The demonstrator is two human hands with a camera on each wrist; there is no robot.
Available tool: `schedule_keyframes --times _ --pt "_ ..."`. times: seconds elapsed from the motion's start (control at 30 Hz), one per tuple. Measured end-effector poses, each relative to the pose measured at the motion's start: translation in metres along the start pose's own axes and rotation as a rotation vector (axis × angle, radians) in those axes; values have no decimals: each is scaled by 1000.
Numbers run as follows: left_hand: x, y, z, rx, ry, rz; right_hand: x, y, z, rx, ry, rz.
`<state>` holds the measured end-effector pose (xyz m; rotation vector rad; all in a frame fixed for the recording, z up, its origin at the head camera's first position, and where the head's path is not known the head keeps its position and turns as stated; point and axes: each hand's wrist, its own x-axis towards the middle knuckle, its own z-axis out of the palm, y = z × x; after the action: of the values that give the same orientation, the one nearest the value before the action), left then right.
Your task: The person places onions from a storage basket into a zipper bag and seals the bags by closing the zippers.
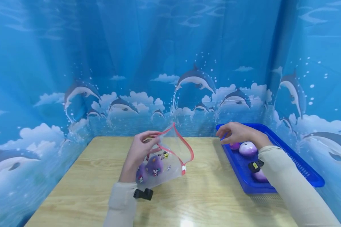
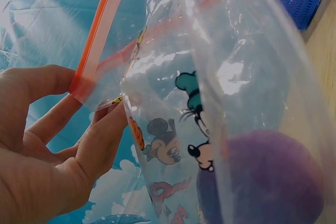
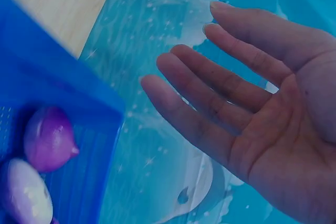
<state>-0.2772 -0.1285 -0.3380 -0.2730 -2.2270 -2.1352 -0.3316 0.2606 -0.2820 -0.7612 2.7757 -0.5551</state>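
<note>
My left hand pinches the clear zip bag at one corner of its mouth. The bag has a red zip edge, a white slider and printed cartoon figures. Its mouth gapes to the right, and purple round things show through the film at the bottom. Over the far left end of the blue basket is my right hand, fingers apart and holding nothing. Close below it in the basket lie a magenta onion-shaped thing and a glossy white-and-purple one.
Another purple thing lies nearer the basket's front, partly hidden by the right wrist. The basket stands at the right side of the wooden table. A blue curtain printed with dolphins hangs close behind and on both sides.
</note>
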Motion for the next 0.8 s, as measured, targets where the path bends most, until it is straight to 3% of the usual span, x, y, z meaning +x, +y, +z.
schedule_keyframes --times 0.17,0.4,0.8 --pt "1 1 -1 -3 -5 8 -5 15 -6 -15 9 17" --pt "2 0 -2 -7 -9 20 -9 38 -9 101 -34 65" --pt "1 -3 0 -17 2 8 -9 63 -3 135 -14 131"
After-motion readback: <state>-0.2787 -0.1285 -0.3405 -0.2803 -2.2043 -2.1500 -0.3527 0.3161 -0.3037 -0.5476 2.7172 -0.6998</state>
